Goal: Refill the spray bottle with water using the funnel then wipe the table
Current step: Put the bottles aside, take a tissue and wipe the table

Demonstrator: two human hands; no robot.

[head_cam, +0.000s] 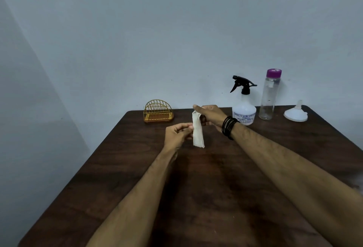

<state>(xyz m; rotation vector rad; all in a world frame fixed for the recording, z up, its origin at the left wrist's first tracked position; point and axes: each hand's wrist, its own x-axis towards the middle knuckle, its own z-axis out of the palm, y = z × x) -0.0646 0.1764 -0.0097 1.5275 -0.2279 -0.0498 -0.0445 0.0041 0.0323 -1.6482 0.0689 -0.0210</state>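
A folded white tissue (198, 133) hangs upright above the dark wooden table (196, 188). My right hand (210, 116) pinches its top end, and my left hand (177, 134) grips its left edge at mid-height. The white spray bottle (244, 109) with a black trigger head stands at the back right, just behind my right wrist. Beside it stands a clear water bottle (269, 97) with a purple cap. The white funnel (296, 113) rests upside down, spout up, near the far right corner.
A yellow wire napkin holder (158, 111) sits at the back edge, left of my hands. The table stands against a pale blue wall, with its left edge running diagonally toward me.
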